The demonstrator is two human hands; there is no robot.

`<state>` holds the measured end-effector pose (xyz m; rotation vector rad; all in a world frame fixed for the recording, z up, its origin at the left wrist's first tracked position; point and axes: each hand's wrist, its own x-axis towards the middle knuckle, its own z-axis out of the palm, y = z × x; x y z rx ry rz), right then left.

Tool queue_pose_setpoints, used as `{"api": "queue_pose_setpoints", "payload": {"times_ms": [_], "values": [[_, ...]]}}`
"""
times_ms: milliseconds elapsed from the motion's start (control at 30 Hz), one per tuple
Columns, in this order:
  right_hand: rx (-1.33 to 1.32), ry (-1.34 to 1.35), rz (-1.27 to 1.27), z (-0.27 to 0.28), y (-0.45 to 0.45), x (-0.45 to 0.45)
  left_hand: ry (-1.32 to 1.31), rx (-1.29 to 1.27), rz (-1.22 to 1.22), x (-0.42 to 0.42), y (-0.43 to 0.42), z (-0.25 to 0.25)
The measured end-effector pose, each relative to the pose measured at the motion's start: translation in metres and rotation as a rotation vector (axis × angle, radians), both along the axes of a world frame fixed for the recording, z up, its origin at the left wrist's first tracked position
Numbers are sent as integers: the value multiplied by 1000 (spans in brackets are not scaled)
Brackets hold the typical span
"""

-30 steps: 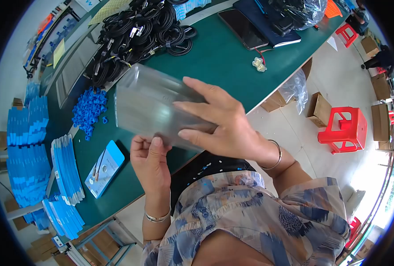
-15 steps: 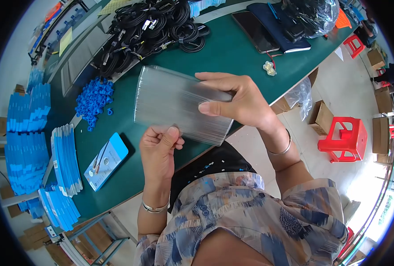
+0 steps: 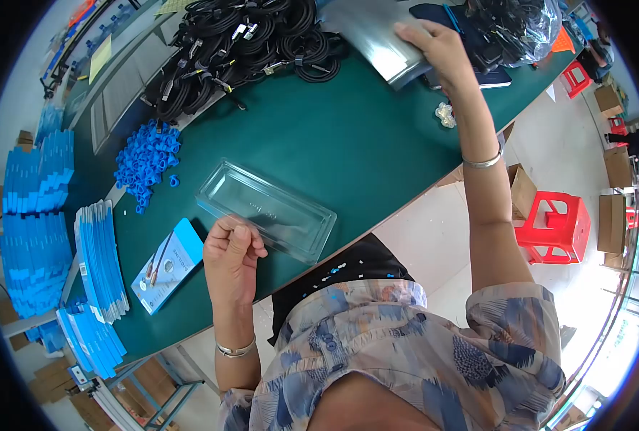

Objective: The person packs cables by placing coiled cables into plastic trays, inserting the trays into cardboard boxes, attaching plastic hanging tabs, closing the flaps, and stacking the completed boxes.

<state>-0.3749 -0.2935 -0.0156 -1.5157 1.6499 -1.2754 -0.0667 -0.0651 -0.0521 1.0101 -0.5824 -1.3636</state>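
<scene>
A single clear plastic blister tray (image 3: 291, 219) lies slanted at the near edge of the green table. My left hand (image 3: 235, 251) is closed in a pinch on its near left edge. Far off to the upper right, my right hand (image 3: 442, 54) grips a stack of the same clear trays (image 3: 380, 43), thumb on top. The stack is held by the coiled cables and partly covers the dark notebook; motion smears it slightly. Left of my left hand lies a flat blue and white printed box (image 3: 167, 266).
Black coiled cables (image 3: 255, 43) are heaped at the back. Small blue plastic caps (image 3: 147, 158) form a pile on the left, with stacks of blue cartons (image 3: 39, 258) beyond. A bag of black parts (image 3: 513, 29) sits at far right. A red stool (image 3: 557, 226) stands on the floor.
My right hand has carried the stack of trays up and to the right, over the phone's place. One tray has come apart from the stack and stays at my left hand.
</scene>
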Motion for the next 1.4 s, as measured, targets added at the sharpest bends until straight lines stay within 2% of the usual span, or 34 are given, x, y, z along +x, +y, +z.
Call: {"api": "queue_pose_setpoints", "payload": {"times_ms": [200,333,400,433,500,567,700,833,867,1000,1167,1333,1400], "values": [[13,-174,74,-15,-4,-2,-38,133,35,2,5,5],[-54,-209,28,5,64,17,-828,527,-204,14,20,44],[-116,-192,51,9,101,32,-783,308,-156,0,17,53],[-106,-192,61,7,114,39,-780,321,-149,-14,8,53],[-72,-369,131,5,136,51,-524,-120,-55,-47,-19,51],[-66,-315,169,4,152,62,-285,-129,-111,-65,-41,48],[-143,-300,223,-6,164,66,-321,-162,-128,-71,-48,49],[-239,-154,282,-12,165,61,-56,95,-132,-70,-48,48],[-242,-161,285,-12,163,61,-62,94,-127,-70,-49,48],[-328,100,310,-15,161,63,3,21,-90,-71,-53,37],[-153,-181,279,-14,165,62,-135,-26,-103,-79,-56,42],[-173,-259,270,-16,152,53,-136,-45,-140,-79,-64,46],[-94,-388,256,-9,146,49,-133,-55,-136,-72,-65,48]]}}
